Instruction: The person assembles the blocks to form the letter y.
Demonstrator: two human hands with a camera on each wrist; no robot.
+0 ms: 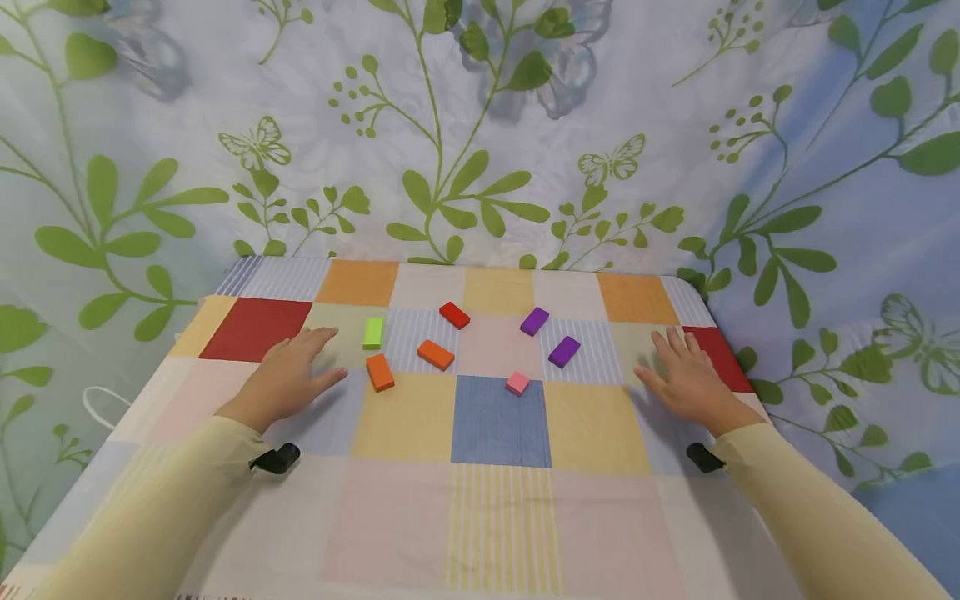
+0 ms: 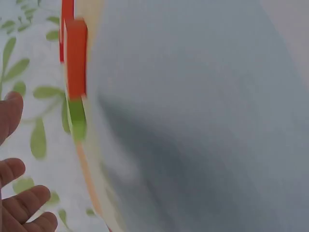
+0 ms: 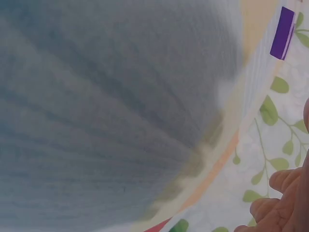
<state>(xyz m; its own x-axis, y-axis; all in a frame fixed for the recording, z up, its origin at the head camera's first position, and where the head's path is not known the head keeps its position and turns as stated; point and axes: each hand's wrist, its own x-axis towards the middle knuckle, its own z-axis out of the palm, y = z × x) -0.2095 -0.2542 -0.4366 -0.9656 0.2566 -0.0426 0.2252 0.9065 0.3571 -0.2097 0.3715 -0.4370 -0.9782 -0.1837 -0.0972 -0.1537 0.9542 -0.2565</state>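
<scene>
The left hand [image 1: 281,379] and right hand [image 1: 686,375] hover, fingers extended, holding nothing; a low rightward left-hand sweep could knock the leftmost orange rectangular block [image 1: 380,372] askew.

Pale curtain [image 1: 517,137], green leaf-and-butterfly print; patchwork-covered table [image 1: 498,429] in front.

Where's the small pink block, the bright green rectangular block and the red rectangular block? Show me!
Small pink block [image 1: 517,382]: head view, on its top face.
Bright green rectangular block [image 1: 373,332]: head view, middle of its top.
Red rectangular block [image 1: 454,314]: head view, middle of its top.
</scene>
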